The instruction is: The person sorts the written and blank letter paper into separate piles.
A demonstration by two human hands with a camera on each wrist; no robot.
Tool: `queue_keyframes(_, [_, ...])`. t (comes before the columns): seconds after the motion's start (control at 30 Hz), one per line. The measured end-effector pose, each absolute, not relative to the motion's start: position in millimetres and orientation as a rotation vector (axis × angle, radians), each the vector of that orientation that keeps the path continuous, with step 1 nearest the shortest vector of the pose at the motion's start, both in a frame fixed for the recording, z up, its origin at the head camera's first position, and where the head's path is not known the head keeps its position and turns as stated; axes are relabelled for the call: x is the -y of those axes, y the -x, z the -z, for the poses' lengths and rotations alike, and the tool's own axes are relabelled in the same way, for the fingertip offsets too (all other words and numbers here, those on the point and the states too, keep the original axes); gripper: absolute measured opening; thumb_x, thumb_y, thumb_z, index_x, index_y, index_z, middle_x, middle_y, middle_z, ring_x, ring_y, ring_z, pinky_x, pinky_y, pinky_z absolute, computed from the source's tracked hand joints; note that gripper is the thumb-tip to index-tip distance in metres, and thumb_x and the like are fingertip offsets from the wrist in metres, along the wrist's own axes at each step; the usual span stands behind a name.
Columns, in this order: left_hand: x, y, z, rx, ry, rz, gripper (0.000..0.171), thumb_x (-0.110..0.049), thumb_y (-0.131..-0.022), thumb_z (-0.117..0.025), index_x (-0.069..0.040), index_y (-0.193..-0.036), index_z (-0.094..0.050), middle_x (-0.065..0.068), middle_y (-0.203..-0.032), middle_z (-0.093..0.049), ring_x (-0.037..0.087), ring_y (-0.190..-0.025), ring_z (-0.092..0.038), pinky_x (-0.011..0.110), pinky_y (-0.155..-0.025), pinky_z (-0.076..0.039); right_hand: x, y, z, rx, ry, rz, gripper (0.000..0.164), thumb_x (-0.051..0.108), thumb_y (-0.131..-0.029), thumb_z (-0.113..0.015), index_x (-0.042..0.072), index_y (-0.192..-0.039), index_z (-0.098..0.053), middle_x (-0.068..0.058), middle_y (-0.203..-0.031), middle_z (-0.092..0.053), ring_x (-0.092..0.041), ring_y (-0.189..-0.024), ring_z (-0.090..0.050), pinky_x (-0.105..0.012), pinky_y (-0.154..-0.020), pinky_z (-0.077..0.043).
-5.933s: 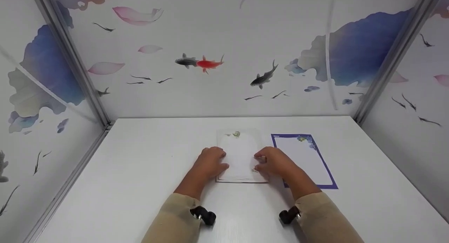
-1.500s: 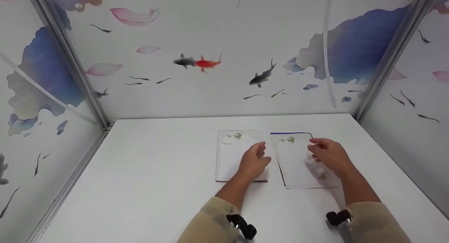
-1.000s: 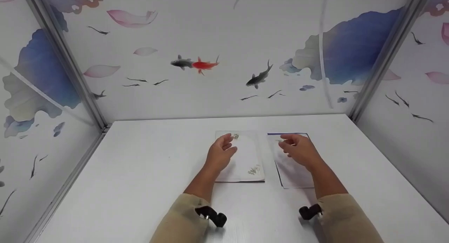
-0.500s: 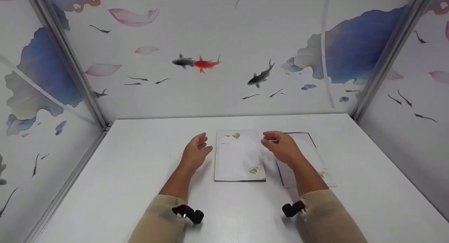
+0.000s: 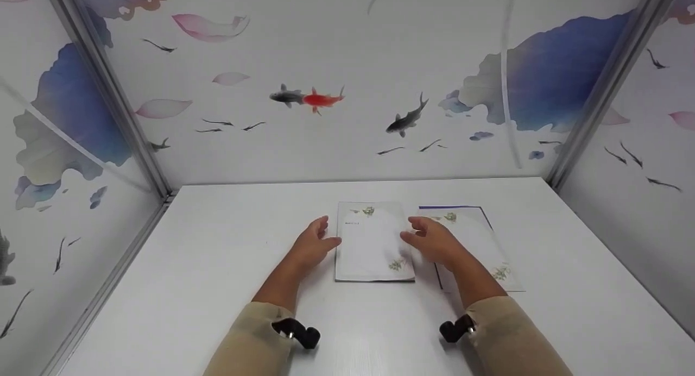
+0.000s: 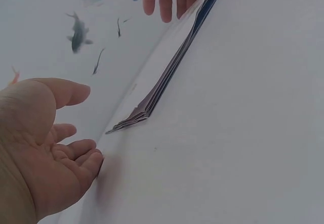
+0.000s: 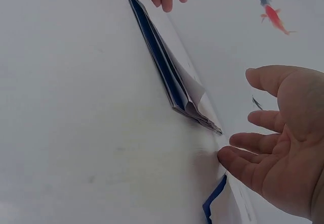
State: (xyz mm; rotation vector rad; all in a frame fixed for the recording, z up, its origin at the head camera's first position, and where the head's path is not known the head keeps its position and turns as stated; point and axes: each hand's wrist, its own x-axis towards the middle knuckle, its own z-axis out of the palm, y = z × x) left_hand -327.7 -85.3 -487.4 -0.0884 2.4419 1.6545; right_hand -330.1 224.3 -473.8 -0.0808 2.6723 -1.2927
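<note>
A stack of printed paper sheets [image 5: 374,245] lies mid-table, its top sheet white with flowers in two corners. In both wrist views the stack's near edge shows several layers, some dark blue. My left hand [image 5: 312,246] is held beside the stack's left edge, fingers relaxed, thumb close to the paper. My right hand [image 5: 437,243] is at the right edge, its fingers loosely bent and parted from the thumb in the right wrist view. Neither hand grips anything; contact with the paper is unclear. Behind the right hand lies a flower-cornered sheet [image 5: 472,251] over a blue-bordered sheet [image 5: 449,207].
The white table [image 5: 233,256] reaches back to a panel wall [image 5: 336,148] printed with fish and petals. Side panels with metal posts stand left and right. Small black cameras [image 5: 307,335] are worn at both sleeves.
A flower-cornered sheet now covers the blue-bordered sheet at right, which was bare earlier. After being over the right pile, my right hand has come back left; my left hand has withdrawn to the stack's left edge.
</note>
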Motion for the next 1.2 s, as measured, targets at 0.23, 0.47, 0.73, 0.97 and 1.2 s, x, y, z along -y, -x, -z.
queue_keyframes(0.23, [85, 325, 488, -2.510, -0.054, -1.468, 0.084, -0.039, -0.099, -0.075, -0.025, -0.169, -0.032, 0.006, -0.178, -0.031, 0.032, -0.168, -0.023, 0.056, -0.135, -0.024, -220, 327, 475, -2.696, 0.098, 1.157, 0.071, 0.048, -0.102, -0.069, 0.023, -0.164, -0.044, -0.018, -0.169, -0.044, -0.040, -0.159, -0.039, -0.064, -0.128, -0.035])
queue_keyframes(0.47, [85, 321, 489, -2.601, -0.336, -1.127, 0.087, -0.044, -0.095, -0.079, -0.024, -0.168, -0.036, 0.005, -0.179, -0.027, 0.031, -0.169, -0.019, 0.056, -0.136, -0.020, -216, 322, 475, -2.689, 0.274, 0.960, 0.073, 0.045, -0.096, -0.080, 0.029, -0.161, -0.050, -0.004, -0.178, -0.032, -0.038, -0.166, -0.024, -0.064, -0.133, -0.024])
queue_keyframes(0.73, [82, 317, 489, -2.700, -0.487, -0.808, 0.079, -0.043, -0.099, -0.072, -0.015, -0.166, -0.040, 0.004, -0.180, -0.026, 0.029, -0.169, -0.016, 0.053, -0.137, -0.021, -212, 318, 474, -2.712, 0.344, 0.699, 0.072, 0.041, -0.093, -0.083, 0.028, -0.158, -0.056, 0.004, -0.177, -0.033, -0.032, -0.168, -0.022, -0.060, -0.134, -0.024])
queue_keyframes(0.97, [83, 317, 490, -2.742, -0.524, -0.744, 0.078, -0.040, -0.099, -0.074, -0.011, -0.164, -0.043, 0.005, -0.179, -0.028, 0.029, -0.169, -0.019, 0.050, -0.137, -0.022, -208, 315, 474, -2.726, 0.325, 0.668, 0.070, 0.032, -0.091, -0.085, 0.027, -0.156, -0.058, 0.004, -0.175, -0.037, -0.033, -0.167, -0.023, -0.061, -0.134, -0.024])
queue_keyframes(1.2, [81, 318, 489, -2.769, -0.479, -0.767, 0.069, -0.037, -0.100, -0.074, -0.012, -0.159, -0.051, 0.004, -0.176, -0.036, 0.029, -0.167, -0.026, 0.050, -0.136, -0.025, -209, 316, 475, -2.730, 0.296, 0.713, 0.064, 0.033, -0.093, -0.084, 0.028, -0.152, -0.062, 0.003, -0.173, -0.042, -0.033, -0.166, -0.027, -0.060, -0.134, -0.026])
